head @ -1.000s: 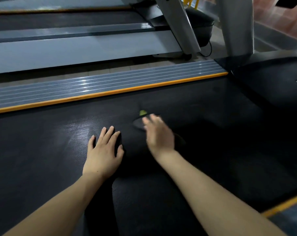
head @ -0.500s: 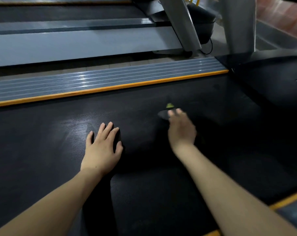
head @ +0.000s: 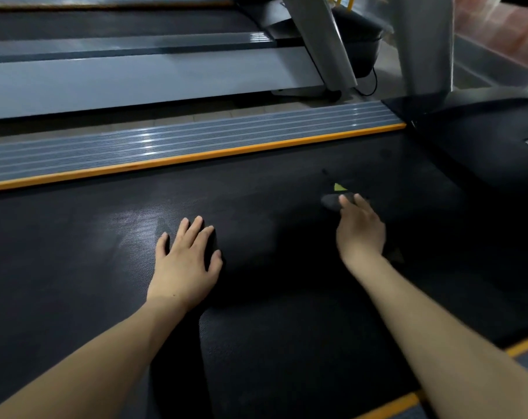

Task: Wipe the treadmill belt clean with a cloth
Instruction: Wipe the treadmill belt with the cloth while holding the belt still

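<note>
The black textured treadmill belt fills most of the view. My left hand lies flat on it, palm down, fingers spread, holding nothing. My right hand presses a dark cloth against the belt further right; only the cloth's front edge and a small yellow-green tag show past the fingertips, and a dark corner peeks out by the wrist. The rest of the cloth is hidden under the palm.
A grey ribbed side rail with an orange strip borders the belt's far side. The black motor hood rises at the right. Another orange strip marks the near edge. A neighbouring treadmill and grey uprights stand beyond.
My right hand has slid the cloth to the right along the belt, away from my left hand. My left hand has stayed flat in place.
</note>
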The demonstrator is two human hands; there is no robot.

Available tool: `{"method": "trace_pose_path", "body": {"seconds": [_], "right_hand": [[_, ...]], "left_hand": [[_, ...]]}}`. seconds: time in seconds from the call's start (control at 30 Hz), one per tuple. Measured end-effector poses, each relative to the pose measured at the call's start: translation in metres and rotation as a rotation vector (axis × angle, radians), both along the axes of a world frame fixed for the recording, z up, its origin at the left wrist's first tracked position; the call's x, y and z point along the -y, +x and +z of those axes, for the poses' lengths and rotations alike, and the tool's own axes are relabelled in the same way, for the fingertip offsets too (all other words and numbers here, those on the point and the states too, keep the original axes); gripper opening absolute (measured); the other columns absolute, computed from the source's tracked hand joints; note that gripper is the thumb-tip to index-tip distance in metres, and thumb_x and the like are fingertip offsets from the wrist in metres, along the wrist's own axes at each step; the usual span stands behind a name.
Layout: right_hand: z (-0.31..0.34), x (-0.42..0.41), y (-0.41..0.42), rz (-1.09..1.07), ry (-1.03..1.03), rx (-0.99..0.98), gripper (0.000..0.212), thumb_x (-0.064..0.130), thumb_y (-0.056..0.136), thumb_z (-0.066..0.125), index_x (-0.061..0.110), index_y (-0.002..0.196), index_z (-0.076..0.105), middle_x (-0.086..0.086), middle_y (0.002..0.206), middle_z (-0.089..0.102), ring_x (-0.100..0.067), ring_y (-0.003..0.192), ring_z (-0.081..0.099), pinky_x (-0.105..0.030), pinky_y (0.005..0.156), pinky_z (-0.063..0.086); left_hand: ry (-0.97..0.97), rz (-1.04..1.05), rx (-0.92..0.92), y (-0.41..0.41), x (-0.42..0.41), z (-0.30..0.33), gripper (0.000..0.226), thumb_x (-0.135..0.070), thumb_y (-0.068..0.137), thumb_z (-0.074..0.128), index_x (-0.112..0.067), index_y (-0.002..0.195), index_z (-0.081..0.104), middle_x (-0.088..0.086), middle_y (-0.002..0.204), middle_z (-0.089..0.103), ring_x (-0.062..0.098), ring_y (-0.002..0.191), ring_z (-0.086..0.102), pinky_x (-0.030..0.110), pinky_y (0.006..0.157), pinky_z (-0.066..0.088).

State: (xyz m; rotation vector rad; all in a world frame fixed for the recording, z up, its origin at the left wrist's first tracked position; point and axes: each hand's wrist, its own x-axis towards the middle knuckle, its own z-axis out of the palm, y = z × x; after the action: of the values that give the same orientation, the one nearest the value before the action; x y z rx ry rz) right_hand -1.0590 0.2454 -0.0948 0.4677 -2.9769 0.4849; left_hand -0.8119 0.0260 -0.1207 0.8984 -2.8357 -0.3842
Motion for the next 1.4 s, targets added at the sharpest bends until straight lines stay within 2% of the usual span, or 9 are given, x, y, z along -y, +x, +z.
{"method": "trace_pose_path", "body": {"seconds": [0.17,0.3,0.43,0.53,0.8,1.07,1.17,1.27,1.4], "right_hand": [[-0.023,0.072,0.096,0.372,-0.078,0.000,0.043,0.017,0.101,0.041,0.032,0.141,0.048,-0.001,0.155,0.037,-0.023,0.143,0.033,-0.032,0.112,0.032],[-0.022,0.040,0.060,0.672,-0.030,-0.076,0.045,0.015,0.096,0.049,0.031,0.139,0.053,-0.003,0.148,0.049,-0.024,0.138,0.044,-0.035,0.109,0.042],[-0.006,-0.022,-0.026,0.194,-0.016,-0.027,0.041,0.027,0.104,0.032,0.032,0.140,0.050,0.001,0.151,0.044,-0.022,0.137,0.042,-0.034,0.108,0.036],[-0.004,-0.009,-0.013,-0.059,-0.061,-0.002,0.042,0.026,0.105,0.029,0.028,0.142,0.049,-0.002,0.153,0.041,-0.022,0.141,0.036,-0.035,0.110,0.032],[-0.028,0.047,0.087,0.650,-0.104,-0.087,0.047,0.012,0.091,0.061,0.029,0.134,0.058,-0.005,0.141,0.056,-0.025,0.133,0.050,-0.035,0.105,0.047],[-0.004,-0.011,0.011,-0.030,-0.014,-0.024,0.049,0.014,0.101,0.035,0.032,0.145,0.044,0.000,0.155,0.037,-0.023,0.140,0.037,-0.036,0.107,0.037],[-0.015,0.041,0.070,0.124,-0.140,-0.041,0.037,0.024,0.103,0.038,0.026,0.136,0.055,-0.005,0.145,0.049,-0.024,0.134,0.044,-0.030,0.106,0.034],[-0.025,0.067,0.125,0.461,-0.134,-0.044,0.043,0.013,0.097,0.052,0.028,0.137,0.055,-0.006,0.146,0.050,-0.025,0.137,0.045,-0.031,0.109,0.038],[-0.018,0.013,0.078,0.553,-0.151,-0.109,0.045,0.011,0.088,0.065,0.030,0.129,0.064,-0.005,0.139,0.058,-0.024,0.128,0.055,-0.031,0.106,0.043]], "left_hand": [[-0.011,-0.015,-0.010,0.001,0.000,0.001,0.065,-0.056,0.094,0.028,-0.027,0.152,0.038,-0.005,0.168,0.019,0.015,0.157,0.004,0.050,0.125,0.005],[-0.028,-0.032,0.010,0.002,0.001,0.001,0.060,-0.053,0.099,0.035,-0.026,0.153,0.037,-0.004,0.168,0.019,0.016,0.157,0.004,0.052,0.125,0.005],[-0.014,-0.013,0.011,0.000,-0.002,0.001,0.059,-0.051,0.099,0.038,-0.026,0.153,0.037,-0.004,0.168,0.018,0.015,0.157,0.003,0.051,0.125,0.002],[0.003,-0.009,0.014,-0.001,0.000,0.002,0.059,-0.052,0.099,0.038,-0.027,0.153,0.036,-0.005,0.169,0.017,0.014,0.157,0.001,0.050,0.126,0.000],[-0.017,-0.039,0.008,0.004,-0.001,0.005,0.059,-0.050,0.100,0.039,-0.025,0.154,0.037,-0.003,0.169,0.018,0.015,0.157,0.003,0.051,0.125,0.004],[-0.013,-0.010,0.010,0.000,-0.002,0.005,0.060,-0.052,0.099,0.038,-0.026,0.152,0.037,-0.004,0.168,0.019,0.015,0.157,0.003,0.051,0.125,0.001],[-0.004,-0.012,-0.003,0.001,-0.002,0.004,0.058,-0.051,0.099,0.040,-0.026,0.151,0.039,-0.004,0.168,0.020,0.016,0.157,0.004,0.051,0.125,0.002],[-0.015,-0.012,-0.010,0.002,-0.002,0.004,0.056,-0.049,0.098,0.042,-0.025,0.149,0.042,-0.003,0.167,0.024,0.016,0.157,0.007,0.051,0.125,0.005],[-0.019,0.004,-0.017,0.003,-0.003,0.004,0.054,-0.047,0.098,0.043,-0.025,0.148,0.045,-0.004,0.166,0.027,0.016,0.156,0.010,0.050,0.126,0.006]]}}
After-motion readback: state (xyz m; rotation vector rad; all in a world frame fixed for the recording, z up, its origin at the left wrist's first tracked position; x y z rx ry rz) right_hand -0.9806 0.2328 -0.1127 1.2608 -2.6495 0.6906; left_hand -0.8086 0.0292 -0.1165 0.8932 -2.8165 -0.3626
